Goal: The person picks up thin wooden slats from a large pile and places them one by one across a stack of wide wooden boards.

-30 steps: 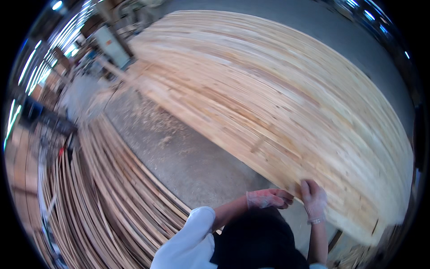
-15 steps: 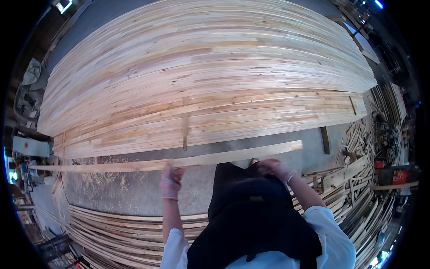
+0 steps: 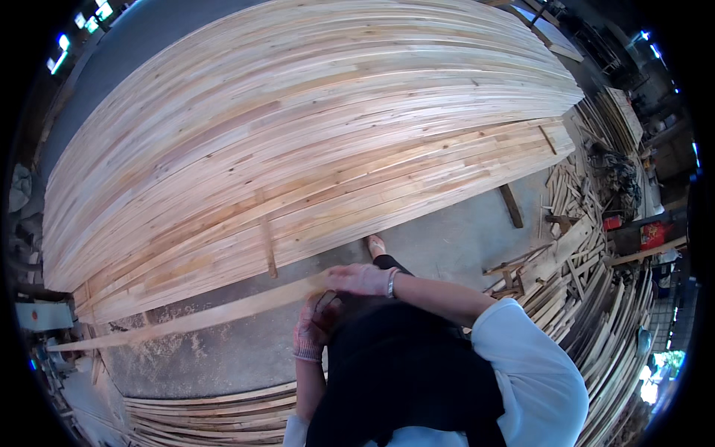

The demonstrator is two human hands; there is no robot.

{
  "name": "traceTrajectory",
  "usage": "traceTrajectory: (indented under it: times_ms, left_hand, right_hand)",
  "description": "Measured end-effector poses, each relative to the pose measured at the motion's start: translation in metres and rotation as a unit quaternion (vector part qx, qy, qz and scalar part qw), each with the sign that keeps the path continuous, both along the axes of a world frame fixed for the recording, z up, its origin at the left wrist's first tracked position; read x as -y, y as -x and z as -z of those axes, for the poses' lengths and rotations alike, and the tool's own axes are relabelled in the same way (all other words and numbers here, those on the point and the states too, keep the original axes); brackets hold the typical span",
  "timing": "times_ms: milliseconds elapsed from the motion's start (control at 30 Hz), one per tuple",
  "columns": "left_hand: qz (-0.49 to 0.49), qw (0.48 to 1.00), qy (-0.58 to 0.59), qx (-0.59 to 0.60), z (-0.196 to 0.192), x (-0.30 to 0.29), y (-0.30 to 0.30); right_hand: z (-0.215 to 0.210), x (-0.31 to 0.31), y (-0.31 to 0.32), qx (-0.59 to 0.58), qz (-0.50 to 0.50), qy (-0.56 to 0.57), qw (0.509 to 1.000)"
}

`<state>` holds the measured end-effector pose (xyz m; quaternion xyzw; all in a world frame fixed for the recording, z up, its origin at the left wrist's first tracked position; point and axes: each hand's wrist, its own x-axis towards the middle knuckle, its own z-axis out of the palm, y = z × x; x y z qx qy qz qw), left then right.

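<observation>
A long, pale wooden strip (image 3: 216,316) slants from the far left up to my two hands, which meet at its near right end. My right hand (image 3: 361,280) reaches across my body and closes over that end. Just below it, my left hand (image 3: 313,325) is curled against the strip's lower edge, its fingertips partly hidden. Both hands wear thin, light gloves. Beyond the strip lies a wide, low stack of pale wooden boards (image 3: 298,160), made of many narrow strips laid side by side.
Crosswise sticks (image 3: 267,246) lie on the stack's near edge. Sawdust is scattered on the concrete floor (image 3: 246,350). Loose strips (image 3: 216,410) are piled behind me, with offcuts (image 3: 570,197) heaped on the right. My foot (image 3: 375,244) is beside the stack.
My right hand has come left from beside my body onto the strip's end. My left hand has slid right to that end. The view has turned, and I have stepped closer to the stack.
</observation>
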<state>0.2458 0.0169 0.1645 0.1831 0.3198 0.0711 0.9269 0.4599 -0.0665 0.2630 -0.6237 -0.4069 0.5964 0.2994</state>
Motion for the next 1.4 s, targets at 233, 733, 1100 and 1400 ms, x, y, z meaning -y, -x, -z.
traceTrajectory:
  times_ms: [233,733,1100,1400]
  left_hand:
    - [-0.291,0.95,-0.096,-0.063,-0.062,-0.049,-0.01]
    - [-0.375,0.906,0.067,-0.183,-0.048,-0.029,-0.095]
    - [-0.363,0.851,0.178,-0.336,-0.049,0.041,-0.096]
    - [-0.356,0.847,0.193,-0.346,-0.048,0.065,-0.079]
  right_hand:
    - [0.045,-0.039,-0.018,0.094,-0.076,0.074,0.99]
    - [0.215,-0.022,-0.265,0.361,-0.057,0.202,0.909]
    - [0.291,-0.079,-0.425,0.581,-0.228,0.246,0.742]
    - [0.305,-0.066,-0.399,0.494,-0.049,0.153,0.854]
